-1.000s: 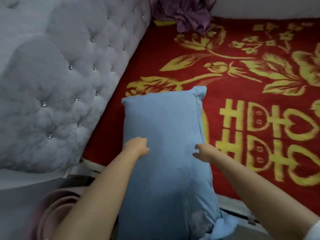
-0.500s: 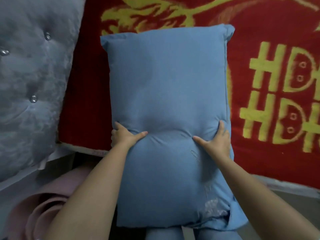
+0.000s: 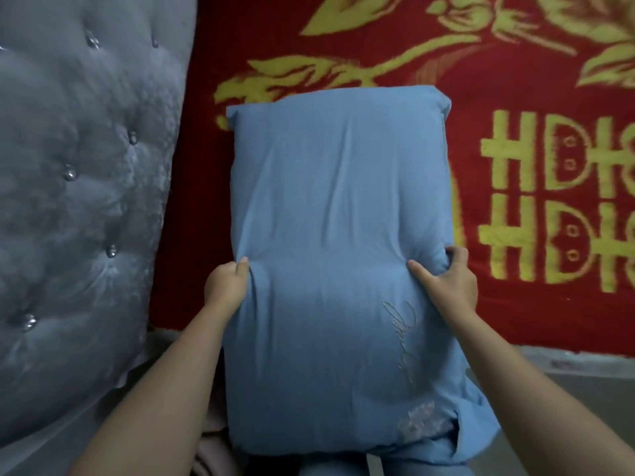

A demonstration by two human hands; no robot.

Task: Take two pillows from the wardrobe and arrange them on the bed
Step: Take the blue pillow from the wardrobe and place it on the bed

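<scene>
A light blue pillow (image 3: 330, 214) with pale embroidery near its lower right lies lengthwise, its far half over the bed's red blanket (image 3: 515, 304) with yellow flowers and characters, its near end hanging past the bed's edge toward me. My left hand (image 3: 225, 286) grips the pillow's left side, fingers pinching the fabric. My right hand (image 3: 450, 286) clasps its right side, thumb on top and fingers curled round the edge. A second pillow is not in view.
A grey tufted headboard (image 3: 75, 201) with shiny buttons stands along the left, close to the pillow's left edge. Pink cloth (image 3: 213, 438) lies low between headboard and bed. The grey bed frame edge (image 3: 567, 360) runs at lower right.
The view has drawn closer and lower over the bed. Both hands went from resting on the pillow to gripping its sides, and the pillow sits a little further onto the blanket.
</scene>
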